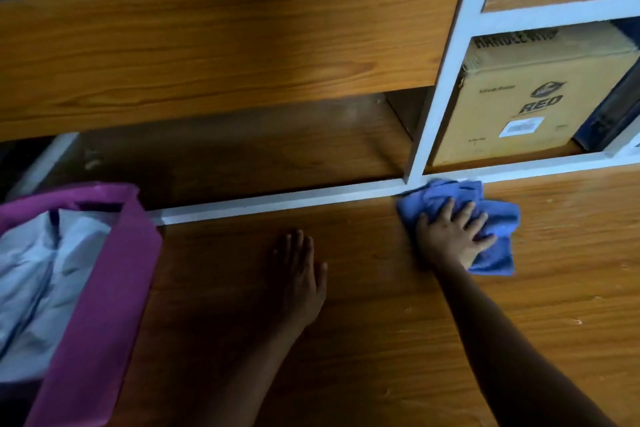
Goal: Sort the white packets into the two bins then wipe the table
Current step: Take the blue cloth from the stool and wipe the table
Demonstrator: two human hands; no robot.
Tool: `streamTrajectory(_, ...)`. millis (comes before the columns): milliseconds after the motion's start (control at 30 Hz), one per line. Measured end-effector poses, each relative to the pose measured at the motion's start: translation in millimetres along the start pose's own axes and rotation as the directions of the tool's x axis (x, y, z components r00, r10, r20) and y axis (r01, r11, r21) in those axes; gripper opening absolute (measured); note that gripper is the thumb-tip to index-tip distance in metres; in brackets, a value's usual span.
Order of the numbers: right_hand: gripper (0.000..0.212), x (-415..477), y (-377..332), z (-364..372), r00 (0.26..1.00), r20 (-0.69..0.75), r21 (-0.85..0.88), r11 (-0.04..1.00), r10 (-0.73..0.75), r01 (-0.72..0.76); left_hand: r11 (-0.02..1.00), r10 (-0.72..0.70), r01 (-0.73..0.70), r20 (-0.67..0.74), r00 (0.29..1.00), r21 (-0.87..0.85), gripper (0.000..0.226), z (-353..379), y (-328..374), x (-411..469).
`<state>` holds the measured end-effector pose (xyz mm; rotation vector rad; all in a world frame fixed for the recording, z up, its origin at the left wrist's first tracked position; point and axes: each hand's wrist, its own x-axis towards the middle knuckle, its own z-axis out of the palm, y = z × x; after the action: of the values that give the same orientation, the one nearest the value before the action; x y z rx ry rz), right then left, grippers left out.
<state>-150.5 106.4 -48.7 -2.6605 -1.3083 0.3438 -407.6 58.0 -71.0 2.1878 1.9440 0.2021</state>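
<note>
Head view shows you well into the last part of the job. Your right hand (453, 236) lies palm-down on the blue cloth (485, 218), fingers spread and pressing it flat against the wooden table (381, 340). The cloth sits bunched at the far edge of the table, its upper corner touching the white frame of the shelf unit (446, 87). Your left hand (301, 263) rests flat on the bare wood near the middle, fingers extended and close together, holding nothing; it looks to be bracing you.

As for sorting, the white packets (41, 270) you can see are piled inside the purple bin (114, 270) at the left edge of the table. No loose packet shows anywhere on the wood in view, so that stage appears finished. Only one bin is visible, though, so you cannot confirm the second bin or its contents from here.

What remains, by my judgement, is the wiping itself. The cloth is at the far right corner, and the broad stretch of table between it and the bin, plus the near edge toward you, is likely yet to be covered. Pale specks on the wood at the right suggest that area wants a pass. The cardboard box (519, 104) on the shelf behind is no part of this.
</note>
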Motion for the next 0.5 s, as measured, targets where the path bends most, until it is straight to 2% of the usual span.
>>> streamTrajectory(33,0.069,-20.0,-21.6,9.9,0.993,0.024,-0.025,0.993,-0.114,0.115,1.000,0.006,-0.006,-0.009,1.000,0.006,0.090,-4.4,-10.0,-8.7)
streamTrajectory(67,0.069,-41.4,-38.6,22.7,0.952,0.042,-0.077,0.949,-0.302,0.305,1.000,0.004,-0.004,-0.017,1.000,0.009,0.094,-8.2,-23.5,-17.2)
streamTrajectory(133,0.069,-76.4,-53.1,36.9,0.755,0.151,-0.141,0.742,-0.638,0.656,1.000,0.000,0.000,-0.016,1.000,-0.006,0.094,-16.6,-53.7,-31.3)
streamTrajectory(167,0.069,-78.2,-52.1,34.6,0.654,0.192,-0.147,0.637,-0.732,0.757,1.000,0.013,-0.013,-0.010,1.000,-0.012,0.091,-19.6,-68.7,-36.4)
streamTrajectory(200,0.069,-72.2,-47.7,30.9,0.583,0.200,-0.148,0.564,-0.788,0.813,0.999,0.031,-0.032,-0.017,0.999,-0.012,0.088,-21.9,-81.9,-40.8)
streamTrajectory(233,0.070,-65.2,-42.1,28.0,0.564,0.181,-0.144,0.545,-0.806,0.826,0.999,0.049,-0.050,-0.033,0.998,-0.010,0.084,-23.5,-93.5,-45.5)
streamTrajectory(267,0.071,-58.3,-36.1,26.6,0.606,0.137,-0.130,0.592,-0.784,0.795,0.998,0.063,-0.064,-0.045,0.997,-0.019,0.082,-23.7,-103.1,-50.1)
streamTrajectory(300,0.072,-52.7,-30.8,26.5,0.705,0.063,-0.109,0.698,-0.706,0.708,0.996,0.074,-0.076,-0.043,0.996,-0.041,0.081,-23.0,-110.5,-54.7)
streamTrajectory(367,0.069,-57.4,-32.1,31.7,0.931,-0.058,-0.045,0.933,-0.360,0.358,0.988,0.085,-0.089,-0.039,0.996,-0.123,0.079,-20.0,-118.7,-63.5)
streamTrajectory(400,0.069,-67.3,-45.3,35.2,0.985,-0.076,-0.004,0.988,-0.155,0.156,0.981,0.081,-0.090,-0.057,0.995,-0.173,0.077,-17.8,-121.1,-67.7)
streamTrajectory(433,0.071,-81.2,-66.4,40.5,0.997,-0.070,0.028,0.999,-0.015,0.017,0.972,0.068,-0.084,-0.078,0.995,-0.218,0.076,-17.6,-122.1,-71.7)
streamTrajectory(467,0.072,-98.4,-91.3,47.4,0.999,-0.041,0.037,0.999,0.011,-0.009,0.966,0.049,-0.072,-0.098,0.994,-0.249,0.075,-17.8,-123.2,-75.5)
streamTrajectory(500,0.073,-117.7,-115.9,56.6,0.996,-0.017,0.005,0.996,-0.086,0.087,0.963,0.027,-0.056,-0.110,0.994,-0.264,0.073,-19.1,-124.7,-78.9)
